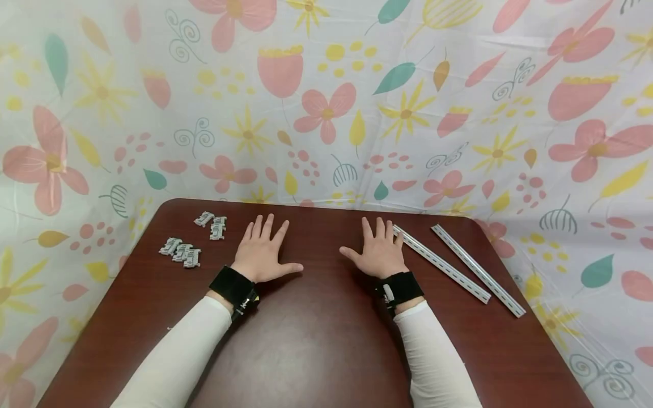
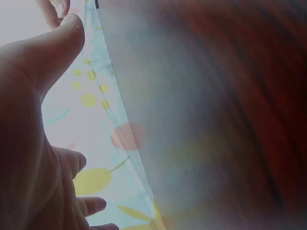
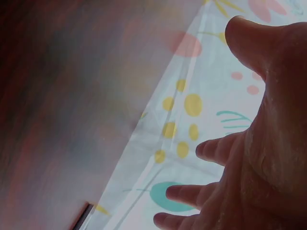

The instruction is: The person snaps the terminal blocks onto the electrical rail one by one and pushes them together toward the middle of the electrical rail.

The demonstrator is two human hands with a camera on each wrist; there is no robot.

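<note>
My left hand is held palm down over the table, fingers spread and thumb pointing right, with nothing in its grasp. To its left lie several small grey plastic pieces that look like rail terminal blocks, an upper group and a lower group. My right hand mirrors it, fingers apart and holding nothing. Its little finger is by the upper end of a slotted metal rail; whether they touch I cannot tell. A second such rail lies farther right. Both wrist views show straight fingers, without these objects.
Everything lies on a dark red-brown table with rounded far corners. A flower-patterned white curtain hangs behind and at both sides. Black straps with small devices sit on the left wrist and right wrist.
</note>
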